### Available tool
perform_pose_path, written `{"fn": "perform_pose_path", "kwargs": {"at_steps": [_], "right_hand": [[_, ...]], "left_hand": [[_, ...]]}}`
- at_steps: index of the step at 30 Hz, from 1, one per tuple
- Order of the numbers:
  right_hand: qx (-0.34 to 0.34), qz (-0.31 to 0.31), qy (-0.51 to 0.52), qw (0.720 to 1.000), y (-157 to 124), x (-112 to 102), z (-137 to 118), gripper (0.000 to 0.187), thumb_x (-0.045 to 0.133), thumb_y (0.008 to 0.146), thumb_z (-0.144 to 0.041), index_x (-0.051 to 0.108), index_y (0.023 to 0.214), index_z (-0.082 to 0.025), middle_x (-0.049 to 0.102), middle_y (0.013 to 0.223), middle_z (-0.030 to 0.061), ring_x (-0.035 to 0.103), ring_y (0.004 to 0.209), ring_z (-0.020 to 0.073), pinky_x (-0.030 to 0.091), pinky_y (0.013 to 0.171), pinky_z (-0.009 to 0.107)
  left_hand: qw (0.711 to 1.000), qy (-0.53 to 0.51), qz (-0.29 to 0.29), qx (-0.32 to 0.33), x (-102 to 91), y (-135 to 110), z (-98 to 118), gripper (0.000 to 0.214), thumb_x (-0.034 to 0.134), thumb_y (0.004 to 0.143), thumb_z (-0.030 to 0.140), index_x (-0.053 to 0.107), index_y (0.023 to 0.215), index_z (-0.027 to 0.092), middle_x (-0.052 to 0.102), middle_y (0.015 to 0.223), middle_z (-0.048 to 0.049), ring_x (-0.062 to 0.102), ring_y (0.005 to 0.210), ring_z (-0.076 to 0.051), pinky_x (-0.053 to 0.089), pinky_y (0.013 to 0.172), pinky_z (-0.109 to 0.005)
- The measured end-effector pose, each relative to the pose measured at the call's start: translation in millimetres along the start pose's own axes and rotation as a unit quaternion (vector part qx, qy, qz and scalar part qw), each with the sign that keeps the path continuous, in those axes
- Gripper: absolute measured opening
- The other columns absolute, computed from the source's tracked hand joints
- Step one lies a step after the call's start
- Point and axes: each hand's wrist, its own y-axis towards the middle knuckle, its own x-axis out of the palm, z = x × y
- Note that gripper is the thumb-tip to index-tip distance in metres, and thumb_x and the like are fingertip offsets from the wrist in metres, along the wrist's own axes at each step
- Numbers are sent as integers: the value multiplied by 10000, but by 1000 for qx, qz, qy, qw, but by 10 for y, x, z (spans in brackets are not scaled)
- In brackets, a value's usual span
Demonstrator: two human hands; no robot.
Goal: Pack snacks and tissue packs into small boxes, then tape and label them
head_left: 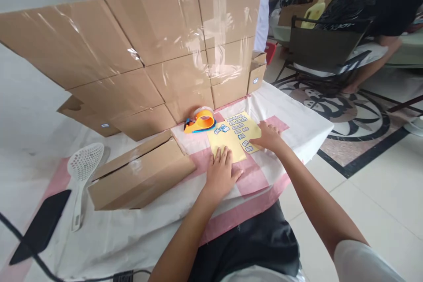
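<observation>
Two yellow sheets of paper lie side by side on the cloth. My left hand (pixel 220 172) rests with spread fingers on the lower edge of the left yellow sheet (pixel 228 145). On that sheet's upper part are a few small blue-edged paper pieces (pixel 223 128) in a loose cluster. The right yellow sheet (pixel 253 125) carries rows of similar blue-edged labels (pixel 237 121). My right hand (pixel 269 136) lies over its right edge, fingers apart, a fingertip close to the lower labels. An orange tape dispenser (pixel 201 121) stands just beyond the left sheet, a blue item partly under it.
A tall cardboard partition (pixel 178 26) stands behind the papers. To the left are a long cardboard box (pixel 142 176), a white slotted skimmer (pixel 84 163) and a black phone-like slab (pixel 41 224). Other people sit beyond the partition and at the right, one on a dark chair (pixel 325 48).
</observation>
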Motion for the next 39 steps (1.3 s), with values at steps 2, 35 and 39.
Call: {"fn": "perform_pose_path", "kwargs": {"at_steps": [2, 35, 39], "right_hand": [[-3, -34, 116, 993, -6, -28, 60, 687, 768, 700, -333, 538, 1319, -143, 659, 1225, 218, 605, 1212, 434, 472, 1007, 576], [-6, -143, 473, 869, -463, -181, 126, 463, 759, 761, -326, 698, 1192, -168, 748, 1198, 172, 723, 1088, 357, 602, 941, 524], [-32, 151, 292, 944, -405, -261, -62, 611, 726, 780, -269, 582, 1355, -121, 647, 1315, 241, 626, 1204, 389, 517, 1001, 567]], "left_hand": [[999, -17, 27, 2, -47, 16, -1, 645, 576, 986, 469, 484, 1528, 131, 414, 1645, -204, 338, 1562, -412, 325, 1238, -646], [843, -382, 378, 2, -596, 53, 0, 160, 601, 990, 366, 632, 1010, 211, 723, 987, -75, 715, 913, -185, 589, 842, -344], [770, -520, 363, -73, -670, -97, -66, 398, 757, 880, 350, 563, 1204, 223, 758, 861, -21, 714, 701, -142, 599, 688, -271]]}}
